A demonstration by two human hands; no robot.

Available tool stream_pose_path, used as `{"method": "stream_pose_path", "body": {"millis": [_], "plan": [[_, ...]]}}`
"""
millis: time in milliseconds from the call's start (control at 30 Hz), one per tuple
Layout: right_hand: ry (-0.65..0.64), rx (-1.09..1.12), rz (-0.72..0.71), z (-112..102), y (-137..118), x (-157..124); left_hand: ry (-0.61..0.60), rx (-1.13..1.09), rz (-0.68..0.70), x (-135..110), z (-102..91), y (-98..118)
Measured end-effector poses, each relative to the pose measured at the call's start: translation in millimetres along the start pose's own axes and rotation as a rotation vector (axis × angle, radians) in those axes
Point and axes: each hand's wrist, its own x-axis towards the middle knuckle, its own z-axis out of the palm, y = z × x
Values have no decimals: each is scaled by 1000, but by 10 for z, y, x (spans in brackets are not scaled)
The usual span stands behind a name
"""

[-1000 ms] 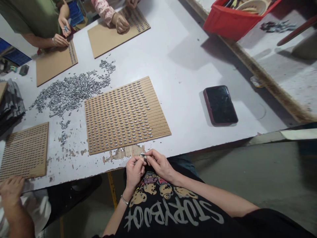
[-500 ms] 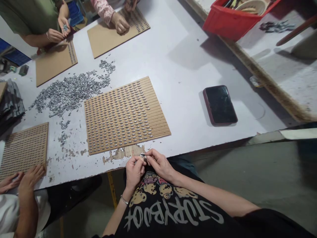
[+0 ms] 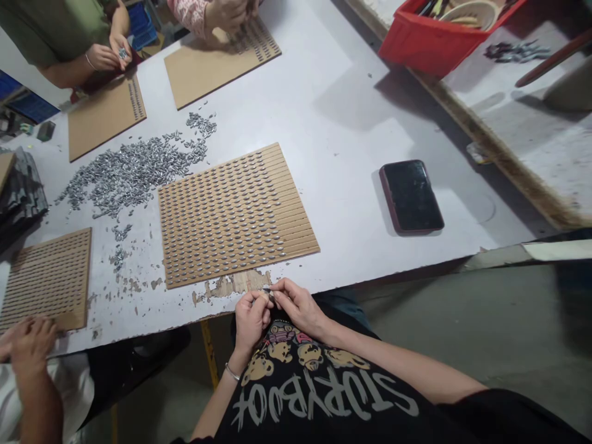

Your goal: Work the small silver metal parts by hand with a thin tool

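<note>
My left hand [image 3: 253, 316] and my right hand [image 3: 300, 307] meet at the table's front edge, fingertips pinched together. Between them is a small dark metal piece [image 3: 268, 290], mostly hidden by the fingers. Just beyond lies a tan grooved board [image 3: 296, 216] with rows of small pointed silver metal pieces [image 3: 222, 213] set along its grooves. The grooves at its right end are bare. A loose heap of the same silver pieces [image 3: 134, 169] spreads behind and left of the board.
A phone [image 3: 411, 196] lies to the right. A red bin [image 3: 444, 37] stands at the upper right. Co-workers' hands [image 3: 34, 342] work at a grooved board [image 3: 50, 277] on the left, and others at two boards [image 3: 104, 123] across the table [image 3: 342, 92].
My hands stay in almost the same place, still pinched together. The co-worker's hands at left shift leftward off their board's edge; the pink-sleeved hand across the table lifts up from its board.
</note>
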Motion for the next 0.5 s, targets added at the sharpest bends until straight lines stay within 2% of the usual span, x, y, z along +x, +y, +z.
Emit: {"method": "stream_pose_path", "body": {"millis": [233,400,500], "plan": [[-2,28,25,3,0,-4,2,-7,0,5,3,-11],[13,133,37,-61,-56,-15,-9,-35,-6,15,-3,-31],[56,47,11,-167,-109,4,-20,-42,-1,25,-10,-43]]}}
